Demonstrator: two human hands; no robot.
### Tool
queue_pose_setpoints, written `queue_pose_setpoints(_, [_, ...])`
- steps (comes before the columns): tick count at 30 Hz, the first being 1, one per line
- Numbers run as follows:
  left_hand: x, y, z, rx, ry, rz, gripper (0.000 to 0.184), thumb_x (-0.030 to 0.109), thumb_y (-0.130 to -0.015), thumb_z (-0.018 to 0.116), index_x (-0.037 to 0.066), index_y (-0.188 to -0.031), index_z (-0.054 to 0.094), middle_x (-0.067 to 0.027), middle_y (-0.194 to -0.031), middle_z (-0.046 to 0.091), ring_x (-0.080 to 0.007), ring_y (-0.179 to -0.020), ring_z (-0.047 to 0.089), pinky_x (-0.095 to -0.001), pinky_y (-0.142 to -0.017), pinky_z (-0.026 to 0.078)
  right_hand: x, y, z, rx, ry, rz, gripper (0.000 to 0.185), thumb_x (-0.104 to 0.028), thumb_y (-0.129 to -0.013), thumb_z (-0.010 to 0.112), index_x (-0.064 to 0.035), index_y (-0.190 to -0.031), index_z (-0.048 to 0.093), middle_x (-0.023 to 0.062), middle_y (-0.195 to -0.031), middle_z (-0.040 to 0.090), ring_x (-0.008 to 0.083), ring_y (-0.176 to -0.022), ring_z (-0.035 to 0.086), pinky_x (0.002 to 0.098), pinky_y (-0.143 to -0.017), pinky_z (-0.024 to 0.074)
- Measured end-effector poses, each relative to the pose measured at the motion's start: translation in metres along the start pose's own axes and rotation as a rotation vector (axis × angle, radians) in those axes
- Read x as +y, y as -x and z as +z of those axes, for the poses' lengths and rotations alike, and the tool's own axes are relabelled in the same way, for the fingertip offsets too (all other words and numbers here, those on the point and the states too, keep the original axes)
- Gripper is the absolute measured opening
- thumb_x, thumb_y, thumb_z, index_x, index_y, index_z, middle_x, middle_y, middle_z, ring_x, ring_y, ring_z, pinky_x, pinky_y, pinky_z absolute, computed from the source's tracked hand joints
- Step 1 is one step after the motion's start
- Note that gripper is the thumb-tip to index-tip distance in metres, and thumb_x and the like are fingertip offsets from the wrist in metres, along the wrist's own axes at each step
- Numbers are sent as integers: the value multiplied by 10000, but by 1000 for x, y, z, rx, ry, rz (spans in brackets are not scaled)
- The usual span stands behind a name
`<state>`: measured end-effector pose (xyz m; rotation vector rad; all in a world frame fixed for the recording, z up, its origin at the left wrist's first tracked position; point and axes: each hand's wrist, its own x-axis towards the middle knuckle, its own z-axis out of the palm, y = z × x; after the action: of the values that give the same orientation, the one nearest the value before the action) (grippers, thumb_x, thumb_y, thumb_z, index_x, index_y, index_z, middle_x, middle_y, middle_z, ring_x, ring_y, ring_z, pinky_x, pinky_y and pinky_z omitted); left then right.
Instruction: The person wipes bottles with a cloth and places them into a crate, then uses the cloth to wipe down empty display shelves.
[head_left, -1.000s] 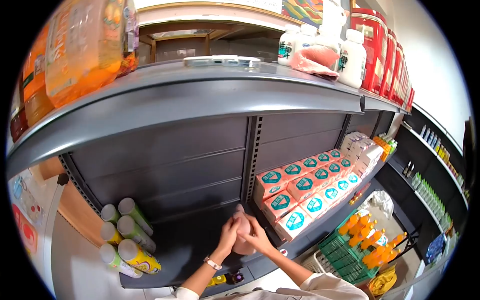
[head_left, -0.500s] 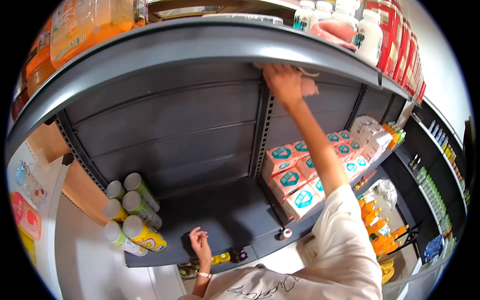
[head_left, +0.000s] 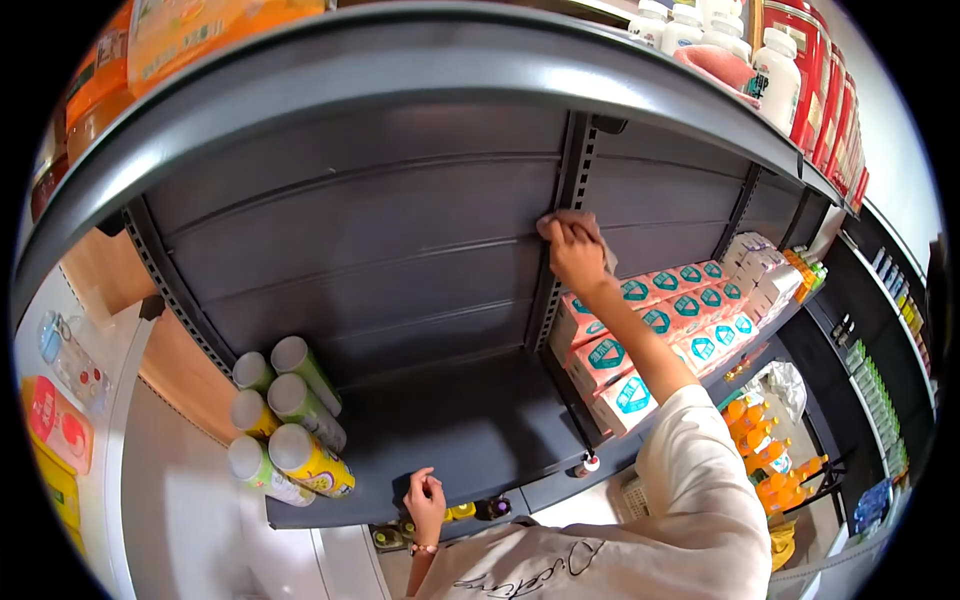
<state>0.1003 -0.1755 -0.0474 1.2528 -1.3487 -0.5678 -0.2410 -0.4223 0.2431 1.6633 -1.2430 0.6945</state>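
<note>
The grey shelving (head_left: pixel 360 72) spans the view, its lower board (head_left: pixel 455 420) carrying stacked pink cartons (head_left: pixel 632 352) right of the slotted post (head_left: pixel 569 215) and six closed, upright canisters (head_left: pixel 312 462) at the far left. Orange-filled bottles (head_left: pixel 190 35), white bottles (head_left: pixel 777 80) and red tins (head_left: pixel 805 60) stand on the top shelf. The right arm reaches up and across, its hand (head_left: pixel 577 255) gripping a brownish-pink cloth (head_left: pixel 584 221) under the fingers at the post, one edge hanging beside the wrist. The left hand (head_left: pixel 427 500), loosely curled and empty, hovers near the board's front edge.
</note>
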Motion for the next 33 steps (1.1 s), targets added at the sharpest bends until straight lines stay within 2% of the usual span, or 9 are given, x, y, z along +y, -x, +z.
queue_pose_setpoints(9, [-5, 3, 8, 93, -98, 98, 111, 11, -827, 570, 60, -902, 636, -82, -578, 561, -209, -472, 555, -318, -470, 435, -13, 64, 11, -314, -43, -200, 275, -110, -725, 589, -94, -996, 550, 85, -942, 660, 249, -969, 632, 393, -765, 540])
queue_pose_setpoints(12, [-1, 2, 8, 103, -142, 122, 105, 15, -811, 581, 72, -871, 646, -81, -566, 551, -220, -461, 545, -321, -461, 429, 20, 9, 7, 144, 179, -321, 237, -176, -754, 587, -108, -977, 552, 72, -932, 653, 240, -912, 626, 462, -850, 490])
queue_pose_setpoints(14, [6, 2, 7, 85, -194, 145, 106, 13, -800, 586, 77, -855, 650, -83, -568, 554, -232, -462, 544, -323, -461, 429, 51, -69, -39, 253, 225, -208, 303, -129, -742, 616, -120, -1035, 540, 49, -937, 648, 236, -898, 626, 446, -793, 505])
queue_pose_setpoints(16, [5, 2, 10, 87, -235, 159, 110, 10, -786, 587, 83, -835, 654, -85, -569, 559, -242, -459, 540, -329, -462, 435, 59, -112, -60, 105, 291, -27, 315, -125, -749, 617, -130, -1058, 557, 29, -940, 647, 213, -885, 635, 399, -742, 517])
queue_pose_setpoints(19, [3, 1, 13, 88, -265, 170, 112, 9, -781, 586, 83, -828, 655, -82, -572, 562, -245, -461, 542, -335, -463, 440, 56, -106, -34, 210, 371, -67, 349, -137, -765, 604, -143, -1112, 570, 16, -941, 646, 190, -824, 645, 351, -669, 524])
queue_pose_setpoints(24, [1, 2, 13, 97, -308, 184, 113, 13, -771, 591, 90, -818, 659, -83, -588, 577, -254, -478, 557, -343, -470, 450, 17, 3, 8, 354, 189, -261, 371, -189, -788, 564, -167, -1157, 584, 2, -925, 638, 166, -719, 640, 293, -561, 507])
queue_pose_setpoints(28, [5, 0, 12, 105, -300, 231, 123, 7, -758, 589, 86, -820, 660, -87, -616, 599, -263, -502, 576, -338, -483, 459, -23, 113, 48, -80, 128, -295, 232, -179, -783, 563, -129, -1007, 600, 18, -900, 630, 172, -823, 643, 287, -652, 516])
queue_pose_setpoints(31, [4, 2, 12, 87, -319, 195, 114, 12, -759, 588, 85, -815, 656, -80, -609, 594, -260, -503, 576, -334, -485, 461, -41, 145, 60, -272, 76, -258, 179, -166, -780, 565, -103, -947, 582, 28, -904, 623, 200, -854, 642, 315, -710, 526])
queue_pose_setpoints(33, [8, 1, 12, 93, -310, 229, 108, 16, -762, 587, 85, -811, 654, -76, -604, 592, -258, -502, 576, -332, -485, 462, -46, 163, 64, -241, -8, -289, 188, -154, -787, 558, -82, -960, 572, 42, -926, 621, 221, -883, 639, 338, -709, 536])
